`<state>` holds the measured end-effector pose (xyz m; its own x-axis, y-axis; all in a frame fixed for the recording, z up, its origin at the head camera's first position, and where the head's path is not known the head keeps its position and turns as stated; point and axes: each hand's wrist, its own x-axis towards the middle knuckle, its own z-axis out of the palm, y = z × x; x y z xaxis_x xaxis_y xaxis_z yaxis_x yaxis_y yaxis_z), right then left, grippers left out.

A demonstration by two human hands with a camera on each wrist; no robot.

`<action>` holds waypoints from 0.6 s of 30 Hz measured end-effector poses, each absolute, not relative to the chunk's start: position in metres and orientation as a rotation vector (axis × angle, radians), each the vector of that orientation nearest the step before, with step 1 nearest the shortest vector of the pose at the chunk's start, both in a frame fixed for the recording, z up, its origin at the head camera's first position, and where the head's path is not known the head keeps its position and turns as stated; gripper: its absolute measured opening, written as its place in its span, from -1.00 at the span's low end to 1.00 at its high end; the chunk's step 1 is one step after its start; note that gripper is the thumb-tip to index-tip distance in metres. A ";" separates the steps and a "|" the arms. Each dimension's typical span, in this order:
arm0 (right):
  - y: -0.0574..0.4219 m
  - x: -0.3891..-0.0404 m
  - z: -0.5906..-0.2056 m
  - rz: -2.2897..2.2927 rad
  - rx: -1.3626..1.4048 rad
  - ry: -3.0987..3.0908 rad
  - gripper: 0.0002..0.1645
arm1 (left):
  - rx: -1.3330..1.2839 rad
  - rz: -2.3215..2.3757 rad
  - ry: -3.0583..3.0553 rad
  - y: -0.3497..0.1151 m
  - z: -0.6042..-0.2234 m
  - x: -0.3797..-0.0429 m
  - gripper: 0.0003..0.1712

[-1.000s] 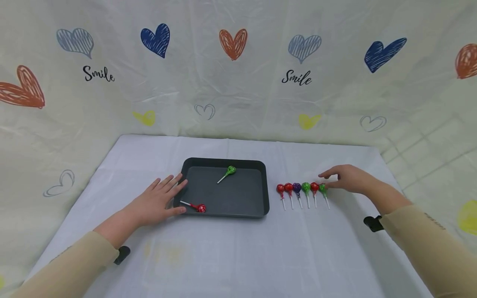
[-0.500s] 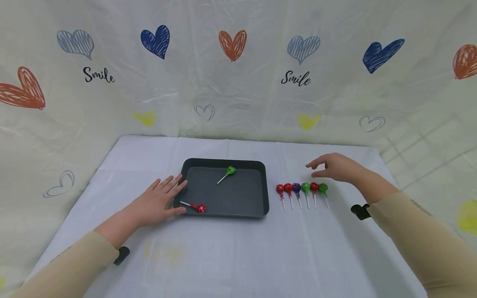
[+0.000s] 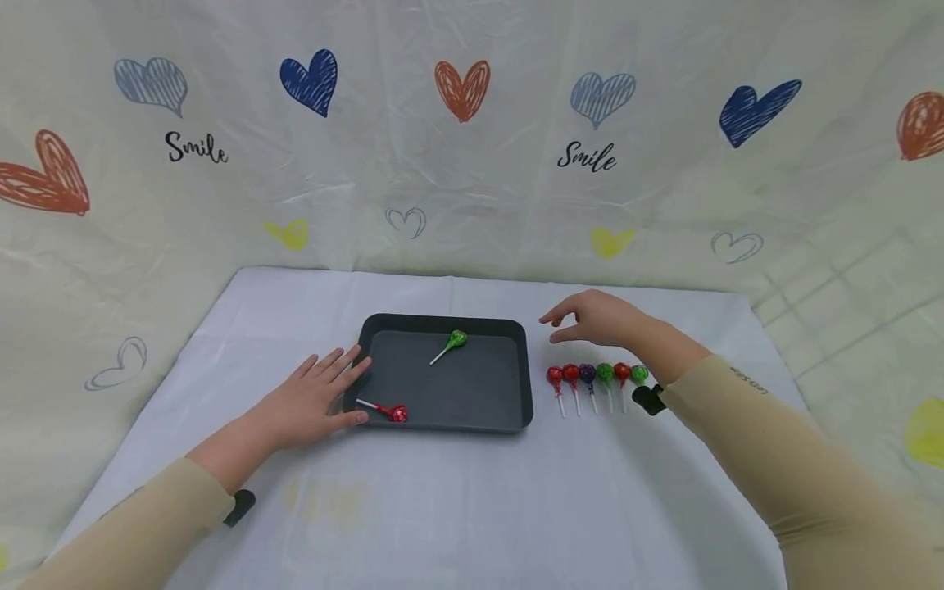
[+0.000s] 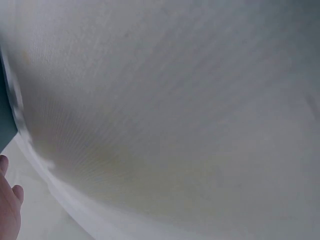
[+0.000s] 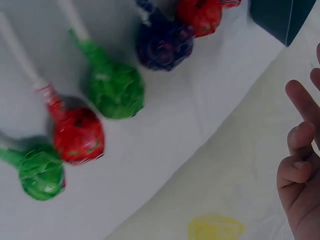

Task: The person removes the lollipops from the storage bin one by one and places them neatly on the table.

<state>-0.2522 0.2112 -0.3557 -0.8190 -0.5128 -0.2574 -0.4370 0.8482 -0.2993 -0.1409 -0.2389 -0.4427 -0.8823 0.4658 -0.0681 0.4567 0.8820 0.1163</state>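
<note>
Right hand (image 3: 601,318) has shifted left, now near baking tray's (image 3: 472,389) right rim, thumb and fingers apart, no object held. Left hand (image 3: 313,401) unchanged, spread over left rim. Green lollipop (image 3: 458,338), red lollipop (image 3: 398,413) stay inside; six-lollipop row (image 3: 587,374) unmoved, just right of tray. White surface (image 3: 472,508) stretches nearside.

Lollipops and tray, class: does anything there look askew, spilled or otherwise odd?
Inside the tray, the green lollipop slants near the far edge and the red lollipop lies by the near left corner, pointing differently, whereas the row of lollipops outside is neatly lined up. Nothing looks spilled.
</note>
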 end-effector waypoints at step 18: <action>0.107 -0.263 -0.361 -0.174 -1.016 2.697 -0.54 | 0.743 0.182 2.959 -0.239 -0.439 -0.138 0.01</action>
<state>-0.2633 0.1072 -0.3614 -0.7241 -0.6620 -0.1935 -0.6316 0.7492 -0.1996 -0.1380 -0.2386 -0.4391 -0.8783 0.4751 -0.0537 0.4649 0.8748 0.1361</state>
